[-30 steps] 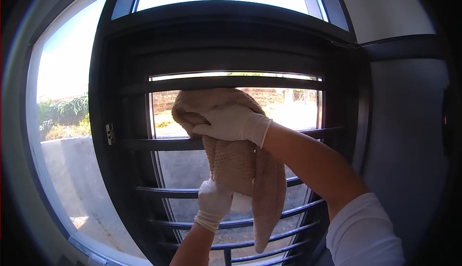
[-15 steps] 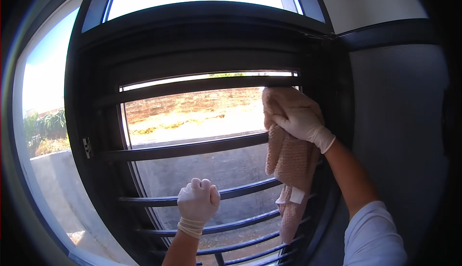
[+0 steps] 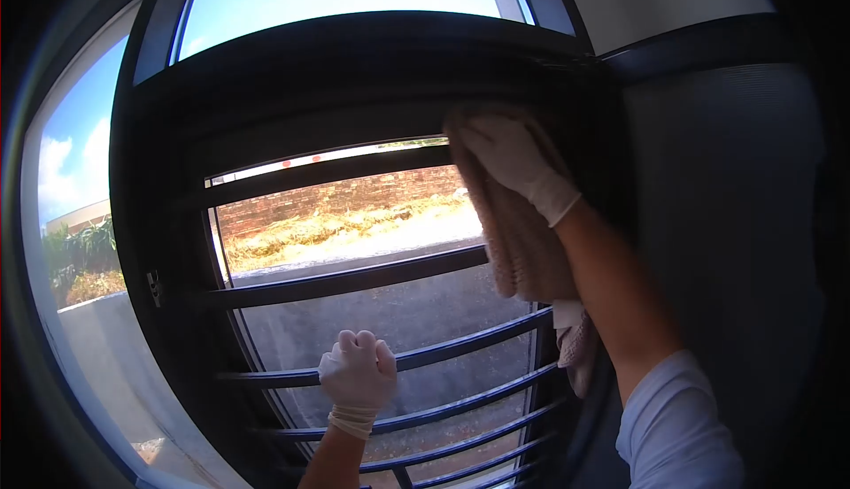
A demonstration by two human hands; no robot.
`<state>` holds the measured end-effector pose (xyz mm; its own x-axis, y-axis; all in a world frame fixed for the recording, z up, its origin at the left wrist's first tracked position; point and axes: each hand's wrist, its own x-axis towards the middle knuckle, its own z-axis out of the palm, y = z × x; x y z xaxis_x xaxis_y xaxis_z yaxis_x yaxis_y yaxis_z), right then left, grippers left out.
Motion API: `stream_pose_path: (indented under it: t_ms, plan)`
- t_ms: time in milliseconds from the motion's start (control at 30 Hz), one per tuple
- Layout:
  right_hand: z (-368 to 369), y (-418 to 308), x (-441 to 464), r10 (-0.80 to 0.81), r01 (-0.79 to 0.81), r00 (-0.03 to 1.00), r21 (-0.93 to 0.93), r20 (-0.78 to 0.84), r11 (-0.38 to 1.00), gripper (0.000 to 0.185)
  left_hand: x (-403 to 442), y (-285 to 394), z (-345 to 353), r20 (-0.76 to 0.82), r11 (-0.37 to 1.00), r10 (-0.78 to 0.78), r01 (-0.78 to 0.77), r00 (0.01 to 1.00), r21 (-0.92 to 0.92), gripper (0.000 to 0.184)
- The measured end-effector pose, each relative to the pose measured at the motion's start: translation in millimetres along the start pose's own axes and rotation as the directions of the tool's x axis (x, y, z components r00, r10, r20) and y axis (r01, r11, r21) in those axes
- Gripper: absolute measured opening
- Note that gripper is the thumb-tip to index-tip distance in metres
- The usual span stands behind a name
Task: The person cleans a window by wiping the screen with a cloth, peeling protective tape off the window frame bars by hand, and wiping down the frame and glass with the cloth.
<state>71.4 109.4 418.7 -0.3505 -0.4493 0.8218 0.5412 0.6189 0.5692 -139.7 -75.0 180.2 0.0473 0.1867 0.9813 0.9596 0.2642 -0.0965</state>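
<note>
A white glove covers my right hand (image 3: 513, 160), which presses a brownish-pink towel (image 3: 522, 241) against the dark frame at the upper right of the barred opening. The towel hangs below the hand, a pale tag (image 3: 567, 314) near its lower end. My left hand (image 3: 359, 372), also gloved in white, is closed around a dark metal bar (image 3: 474, 343) lower down. Its fingers curl over the bar, and the palm side is hidden.
The dark door frame (image 3: 164, 223) surrounds several horizontal bars, with a small metal latch piece (image 3: 154, 289) on its left side. Behind the bars are a grey wall (image 3: 354, 312) and a brick wall (image 3: 336, 199). A dark panel (image 3: 717, 223) stands at the right.
My right hand has moved up and slightly left with the towel, onto the upper frame. The towel's lower end has swung right. My left hand stays at the same bar; the view has shifted slightly.
</note>
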Motion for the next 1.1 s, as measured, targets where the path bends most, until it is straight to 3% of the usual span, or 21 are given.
stream_pose_path:
  t_ms: [67, 100, 200, 267, 367, 433, 467, 500, 533, 567, 600, 667, 733, 800, 833, 900, 1033, 1100]
  plan:
    - [-20.0, -38.7, 32.4, 0.259, -0.326, 0.93, 0.258, 0.261, 0.909, 0.035, -2.0, -4.0, 2.0, -0.005, 0.998, 0.06, -0.06, 0.998, 0.027, 0.016]
    - [-31.3, -39.4, 33.4, 0.341, -0.428, 0.886, 0.269, 0.315, 0.863, 0.039, -2.8, -8.5, 1.5, -0.008, 0.995, 0.088, -0.087, 0.996, 0.049, 0.017]
    - [-50.8, -2.1, 14.7, 0.42, -0.481, 0.821, 0.071, 0.387, 0.874, 0.041, -3.9, -11.0, 0.4, 0.004, 0.994, 0.085, -0.084, 0.996, -0.073, 0.018]
    - [-45.4, 20.9, 2.1, 0.438, -0.508, 0.848, 0.225, 0.298, 0.831, 0.044, -1.6, -3.7, -0.1, 0.01, 0.998, 0.016, -0.016, 1.0, -0.054, 0.021]
    - [-56.9, -16.8, 41.7, 0.514, -0.527, 0.687, -0.134, 0.514, 0.839, 0.041, 1.0, 1.9, -1.1, 0.018, 0.999, -0.037, 0.038, 0.999, -0.028, 0.023]
    - [-37.1, -50.9, 63.7, 0.392, -0.412, 0.773, -0.074, 0.499, 0.908, 0.039, 2.8, 2.7, -0.8, 0.01, 0.999, -0.041, 0.041, 0.999, -0.018, 0.024]
    - [-34.6, -75.0, 76.0, 0.245, -0.246, 0.839, -0.062, 0.486, 0.967, 0.041, 3.3, 2.6, -1.7, 0.006, 0.999, -0.031, 0.031, 0.999, -0.01, 0.024]
    - [-28.9, -98.3, 92.5, 0.236, -0.257, 0.822, -0.034, 0.518, 0.966, 0.044, 4.0, 2.4, -2.4, 0.0, 1.0, -0.019, 0.019, 1.0, 0.001, 0.024]
    - [18.4, -101.0, 97.0, 0.12, -0.166, 0.91, 0.083, 0.396, 0.983, 0.044, 4.1, 2.8, -2.4, 0.025, 0.999, -0.033, 0.033, 0.999, -0.006, 0.023]
    - [9.1, -138.6, 119.5, 0.2, -0.288, 0.864, 0.126, 0.462, 0.949, 0.041, 3.3, 3.7, -2.3, 0.048, 0.999, -0.046, 0.047, 0.998, -0.009, 0.023]
    - [17.4, -167.8, 132.9, 0.145, -0.266, 0.908, 0.274, 0.392, 0.924, 0.038, 1.6, 2.6, -2.5, 0.073, 0.998, -0.057, 0.058, 0.996, -0.009, 0.023]
    - [52.6, -223.9, 159.9, 0.012, -0.126, 0.965, 0.418, 0.263, 0.9, 0.032, -4.6, -7.4, 20.8, -0.29, 0.985, 0.171, -0.165, 0.942, 0.046, 0.029]
    - [76.4, -274.6, 186.2, 0.009, -0.046, 0.991, 0.269, 0.137, 0.962, 0.025, -22.9, -15.8, 35.4, -0.221, 0.963, -0.028, -0.032, 0.975, -0.266, 0.038]
    - [90.8, -293.8, 199.0, 0.077, -0.097, 0.993, 0.231, 0.094, 0.968, 0.023, -44.5, -32.0, 63.8, -0.167, 0.94, -0.032, -0.028, 0.985, -0.341, 0.039]
    - [94.5, -295.9, 199.0, 0.112, -0.126, 0.991, 0.206, 0.078, 0.97, 0.022, -60.0, -40.4, 86.0, -0.139, 0.935, -0.049, -0.003, 0.989, -0.354, 0.039]
    - [83.8, -277.1, 191.8, 0.069, -0.135, 0.975, 0.314, 0.213, 0.94, 0.023, -67.6, -42.5, 88.1, -0.09, 0.935, -0.044, 0.009, 0.995, -0.355, 0.034]
    - [46.5, -221.9, 161.2, 0.072, -0.239, 0.934, 0.463, 0.349, 0.854, 0.029, -42.0, -35.0, 55.4, -0.084, 0.959, 0.025, -0.047, 0.996, -0.28, 0.026]
    - [28.7, -191.7, 139.1, 0.059, -0.213, 0.938, 0.431, 0.342, 0.877, 0.034, -29.9, -31.7, 42.1, -0.09, 0.973, 0.062, -0.081, 0.994, -0.218, 0.023]
